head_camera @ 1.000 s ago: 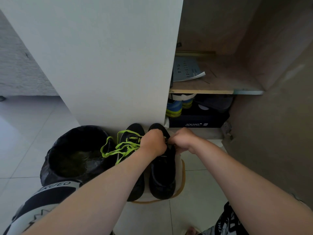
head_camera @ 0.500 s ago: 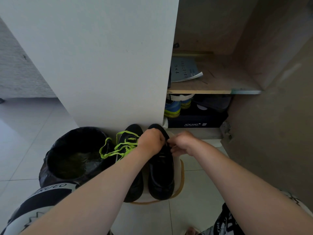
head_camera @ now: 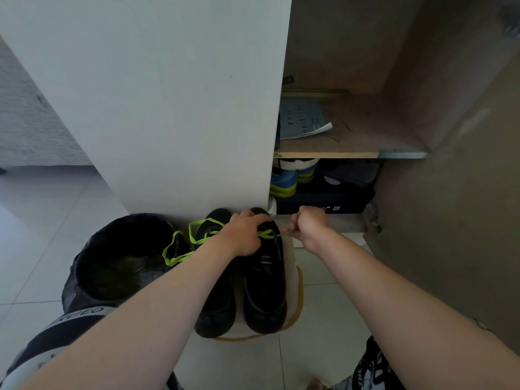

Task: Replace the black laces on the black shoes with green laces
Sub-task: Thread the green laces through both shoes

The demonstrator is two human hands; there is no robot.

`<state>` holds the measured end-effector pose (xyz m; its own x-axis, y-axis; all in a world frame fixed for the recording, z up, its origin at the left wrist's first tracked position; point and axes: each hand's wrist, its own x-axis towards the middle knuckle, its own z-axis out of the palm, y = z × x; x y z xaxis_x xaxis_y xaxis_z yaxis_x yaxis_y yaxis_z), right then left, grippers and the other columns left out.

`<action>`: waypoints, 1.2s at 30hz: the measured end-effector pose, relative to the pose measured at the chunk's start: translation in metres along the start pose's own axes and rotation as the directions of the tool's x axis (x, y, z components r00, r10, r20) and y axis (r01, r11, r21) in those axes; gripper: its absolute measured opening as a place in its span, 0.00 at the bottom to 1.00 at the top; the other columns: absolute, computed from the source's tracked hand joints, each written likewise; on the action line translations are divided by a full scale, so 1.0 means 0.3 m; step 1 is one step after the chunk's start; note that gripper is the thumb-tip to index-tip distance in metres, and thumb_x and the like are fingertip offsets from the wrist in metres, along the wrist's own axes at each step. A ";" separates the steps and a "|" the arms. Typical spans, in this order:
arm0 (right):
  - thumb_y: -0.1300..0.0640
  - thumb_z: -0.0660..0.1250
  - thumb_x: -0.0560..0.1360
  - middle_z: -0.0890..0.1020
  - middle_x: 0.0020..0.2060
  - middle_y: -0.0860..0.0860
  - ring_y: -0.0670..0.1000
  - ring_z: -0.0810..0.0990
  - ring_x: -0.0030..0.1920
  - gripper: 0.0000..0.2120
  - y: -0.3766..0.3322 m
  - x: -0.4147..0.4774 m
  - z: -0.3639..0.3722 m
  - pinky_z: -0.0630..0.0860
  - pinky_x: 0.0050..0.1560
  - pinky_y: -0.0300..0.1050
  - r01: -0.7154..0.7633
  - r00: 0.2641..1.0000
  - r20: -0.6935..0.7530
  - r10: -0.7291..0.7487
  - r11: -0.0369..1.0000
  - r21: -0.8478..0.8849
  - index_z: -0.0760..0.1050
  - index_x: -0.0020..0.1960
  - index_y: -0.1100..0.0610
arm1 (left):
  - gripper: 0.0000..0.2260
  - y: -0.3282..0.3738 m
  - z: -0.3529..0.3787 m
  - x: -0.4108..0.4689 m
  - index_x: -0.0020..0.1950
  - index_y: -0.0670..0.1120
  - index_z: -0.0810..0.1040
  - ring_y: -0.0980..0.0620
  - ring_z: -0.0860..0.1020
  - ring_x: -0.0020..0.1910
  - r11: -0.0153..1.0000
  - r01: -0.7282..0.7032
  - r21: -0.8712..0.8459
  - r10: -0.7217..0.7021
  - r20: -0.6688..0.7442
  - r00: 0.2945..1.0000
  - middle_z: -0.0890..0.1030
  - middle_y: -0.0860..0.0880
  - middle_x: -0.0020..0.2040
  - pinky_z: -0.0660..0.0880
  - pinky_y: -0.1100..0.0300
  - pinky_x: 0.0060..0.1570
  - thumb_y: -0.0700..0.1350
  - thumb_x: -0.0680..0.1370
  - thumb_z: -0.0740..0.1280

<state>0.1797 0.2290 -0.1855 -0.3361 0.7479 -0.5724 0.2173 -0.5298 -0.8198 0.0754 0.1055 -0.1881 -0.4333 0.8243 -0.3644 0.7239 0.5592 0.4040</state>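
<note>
Under the left hand (head_camera: 243, 235), hidden top of black shoe (head_camera: 264, 285)

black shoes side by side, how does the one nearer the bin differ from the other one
The shoe nearer the bin has several green lace loops; the other shoe shows one green strand. The first shoe's loops hang loose toward the bin; the other shoe's strand is pulled sideways by the right hand, while the left hand grips its far end. Both are black.
</note>
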 end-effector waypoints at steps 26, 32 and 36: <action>0.55 0.69 0.77 0.80 0.35 0.45 0.48 0.78 0.40 0.10 0.003 0.018 -0.060 0.75 0.41 0.42 0.435 0.899 0.426 -0.103 0.334 -0.837 0.81 0.37 0.52 | 0.25 0.037 0.016 -0.007 0.60 0.54 0.81 0.51 0.75 0.61 0.994 -0.109 0.006 0.109 0.060 0.992 0.76 0.54 0.63 0.74 0.52 0.62 0.64 0.68 0.69; 0.57 0.60 0.82 0.73 0.33 0.50 0.54 0.75 0.41 0.17 -0.104 0.054 -0.114 0.69 0.45 0.44 0.206 0.945 -0.098 -0.311 0.803 -0.559 0.70 0.34 0.56 | 0.26 0.046 0.008 -0.001 0.66 0.59 0.75 0.50 0.69 0.69 0.989 -0.062 0.132 0.052 0.076 0.996 0.71 0.55 0.69 0.55 0.42 0.74 0.63 0.69 0.70; 0.58 0.56 0.83 0.78 0.34 0.58 0.56 0.78 0.32 0.16 -0.073 -0.044 -0.085 0.77 0.39 0.50 0.025 0.991 0.118 -0.057 0.966 0.257 0.64 0.37 0.57 | 0.29 0.048 0.012 -0.001 0.69 0.59 0.73 0.49 0.65 0.72 0.981 -0.073 0.181 0.060 0.073 0.996 0.68 0.54 0.72 0.51 0.42 0.75 0.65 0.69 0.69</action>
<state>0.2027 0.2410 -0.1606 -0.4536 0.7246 -0.5189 -0.0341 -0.5959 -0.8023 0.0878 0.1130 -0.1854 -0.3485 0.8478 -0.3997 0.8386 0.4725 0.2712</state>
